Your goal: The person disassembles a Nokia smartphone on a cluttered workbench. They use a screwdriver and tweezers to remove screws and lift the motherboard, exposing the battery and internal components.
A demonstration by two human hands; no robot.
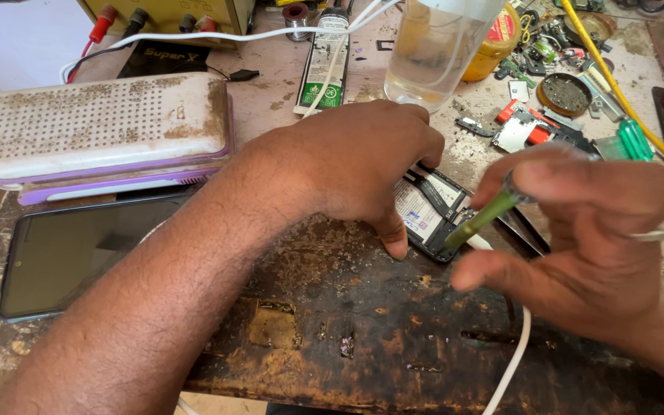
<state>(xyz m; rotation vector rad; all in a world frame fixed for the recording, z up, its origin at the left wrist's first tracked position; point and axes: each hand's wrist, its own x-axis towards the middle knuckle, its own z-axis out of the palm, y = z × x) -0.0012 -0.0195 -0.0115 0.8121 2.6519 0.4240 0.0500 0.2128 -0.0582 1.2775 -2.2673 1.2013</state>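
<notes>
Where the scarred, dark wooden worktop (363,338) is most worn and pitted, an opened black smartphone with its back cover removed (432,211) lies flat, showing a pale rectangular label and black strips inside its frame. Left hand (355,165): curled, knuckles up, resting on the left part of the opened phone, thumb tip pressed to the worktop at the phone's lower left edge; it pins the phone rather than enclosing it. Right hand (585,230): fingers bent and pinched around a slim screwdriver with a translucent green plastic handle (486,217), which slants down-left so that its tip meets the phone's lower right corner. A smooth white cable (512,361) runs from below the phone toward the near edge of the worktop.

Left of the phone, a second smartphone with a glossy dark glass face (71,250) lies face up; beyond it stands a grimy, perforated white plastic slab on a purple base (101,127), rounded at the corners. Behind the phone, a clear plastic cup (432,50) stands, with a yellow-amber jar (493,38) just beside it. Right of the phone and farther back, a round, shallow metal tin of dark residue (565,94) sits amid small red and black parts, and another green-handled screwdriver (635,140) lies near a yellow cable (612,77).
</notes>
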